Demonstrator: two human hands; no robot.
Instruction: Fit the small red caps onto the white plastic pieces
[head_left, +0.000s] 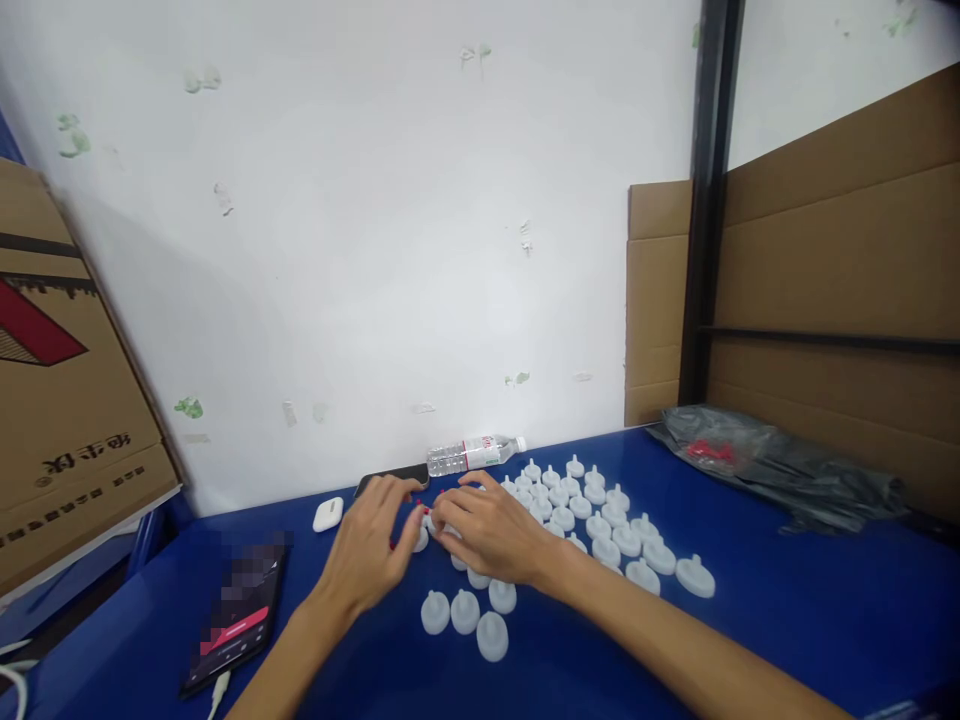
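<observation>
My left hand (pixel 369 540) is over the blue table with its thumb and index finger apart and curved. My right hand (pixel 495 528) faces it, fingers bent down and closed around a white spouted cap (pixel 429 523), mostly hidden. Red bits (pixel 424 509) show between the hands at that cap; their exact shape is too small to tell. Another white cap (pixel 421 540) lies by my left thumb. Many similar caps (pixel 600 525) stand spout up to the right of my right hand. Several more, including one cap (pixel 493 636), lie nearer to me.
A water bottle (pixel 476 455) lies along the wall, beside a dark phone-like slab (pixel 401 475). A white earbud case (pixel 328 514) and a plugged-in phone (pixel 240 620) are at left. A grey plastic bag (pixel 780 470) with red pieces (pixel 711 452) lies at right. Cardboard (pixel 75 400) stands at left.
</observation>
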